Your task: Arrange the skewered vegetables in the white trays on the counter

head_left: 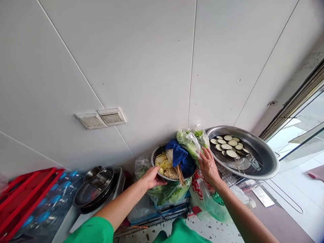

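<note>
My left hand (151, 178) grips the near left rim of a metal bowl (155, 169) that holds cut cabbage, a blue cloth (181, 156) and a bundle of bamboo skewers (180, 175). My right hand (209, 167) lies with fingers closed on a clear plastic bag of leafy greens (192, 140) that leans between the bowl and a big metal tray. Both arms wear green sleeves.
The big round metal tray (263, 158) with eggplant slices (227, 145) sits on a wire rack at right. Stacked dark pans (95, 189) stand at left, beside red crates (27, 195) and blue-capped bottles. More bagged greens (167, 194) lie under the bowl. A white wall with switches (101, 117) is behind.
</note>
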